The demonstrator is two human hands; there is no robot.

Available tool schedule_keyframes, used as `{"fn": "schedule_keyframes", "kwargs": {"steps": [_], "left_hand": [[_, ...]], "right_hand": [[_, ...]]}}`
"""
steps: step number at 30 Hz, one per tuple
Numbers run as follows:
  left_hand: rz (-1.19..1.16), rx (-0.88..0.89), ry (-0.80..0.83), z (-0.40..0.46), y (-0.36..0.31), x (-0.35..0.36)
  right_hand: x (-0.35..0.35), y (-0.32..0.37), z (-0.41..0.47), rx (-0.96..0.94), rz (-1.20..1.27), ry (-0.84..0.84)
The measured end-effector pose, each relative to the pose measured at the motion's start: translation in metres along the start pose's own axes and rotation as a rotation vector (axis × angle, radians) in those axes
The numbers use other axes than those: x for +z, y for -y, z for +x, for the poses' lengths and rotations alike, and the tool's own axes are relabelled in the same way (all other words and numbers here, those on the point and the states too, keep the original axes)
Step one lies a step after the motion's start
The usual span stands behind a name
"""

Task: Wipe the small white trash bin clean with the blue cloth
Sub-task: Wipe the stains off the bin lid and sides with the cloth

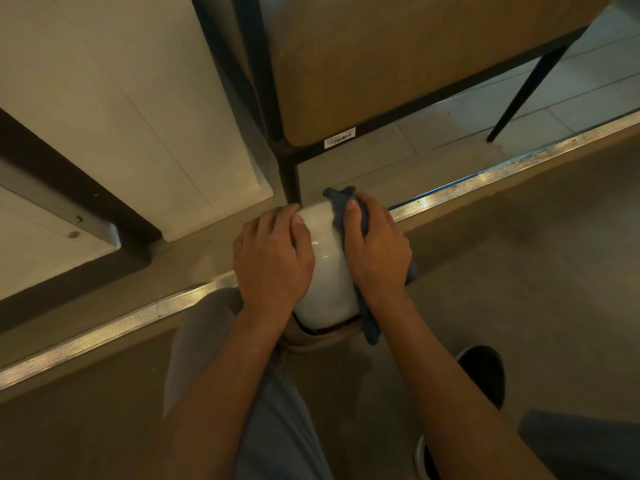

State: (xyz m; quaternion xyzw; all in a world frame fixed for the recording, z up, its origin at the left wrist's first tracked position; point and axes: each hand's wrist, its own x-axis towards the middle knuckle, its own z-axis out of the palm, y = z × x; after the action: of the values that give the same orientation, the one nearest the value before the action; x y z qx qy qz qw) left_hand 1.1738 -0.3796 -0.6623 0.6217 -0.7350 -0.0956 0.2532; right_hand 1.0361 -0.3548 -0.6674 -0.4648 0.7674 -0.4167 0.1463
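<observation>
Small white trash bin (pixel 327 268) sits low in centre view, held between both hands, tipped so its glossy side faces the camera. Its lower end rests against the person's knee (pixel 311 336); a dark rim shows there.

Left hand (pixel 272 258): fingers curled round the bin's left side, thumb lying across the top edge, gripping it.

Right hand (pixel 375 245): fingers wrapped over the blue cloth (pixel 346 209), pressing it onto the bin's right side. Thumb is on the cloth near the bin's far end. Cloth bunches above the thumb and a tail hangs out below the wrist, next to the knee.

Around it: grey floor (pixel 519 271), with a ribbed metal threshold strip (pixel 485 176) running diagonally behind the bin. Black metal table leg (pixel 289 174) stands just beyond the bin's far end, touching or nearly so; cannot tell which. Wooden panel in a black frame (pixel 398 64) above that, barcode sticker (pixel 340 137) on its lower edge. Dark shoe (pixel 483 375) at right on the floor.
</observation>
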Motion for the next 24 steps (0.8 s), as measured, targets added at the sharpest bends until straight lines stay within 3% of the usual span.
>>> {"fn": "schedule_keyframes", "kwargs": {"steps": [9, 13, 19, 24], "left_hand": [[-0.020, 0.031, -0.003, 0.002, 0.005, 0.000], [-0.015, 0.027, -0.009, 0.000, 0.004, 0.001], [-0.003, 0.018, 0.004, 0.000, 0.002, 0.000], [0.002, -0.010, -0.004, 0.001, -0.001, 0.000]], "right_hand": [[-0.002, -0.031, -0.055, 0.016, 0.168, -0.098], [-0.008, -0.018, -0.032, 0.114, 0.178, -0.032], [-0.006, 0.011, 0.034, 0.082, 0.040, 0.165], [-0.006, 0.001, 0.018, 0.042, 0.089, 0.136]]}}
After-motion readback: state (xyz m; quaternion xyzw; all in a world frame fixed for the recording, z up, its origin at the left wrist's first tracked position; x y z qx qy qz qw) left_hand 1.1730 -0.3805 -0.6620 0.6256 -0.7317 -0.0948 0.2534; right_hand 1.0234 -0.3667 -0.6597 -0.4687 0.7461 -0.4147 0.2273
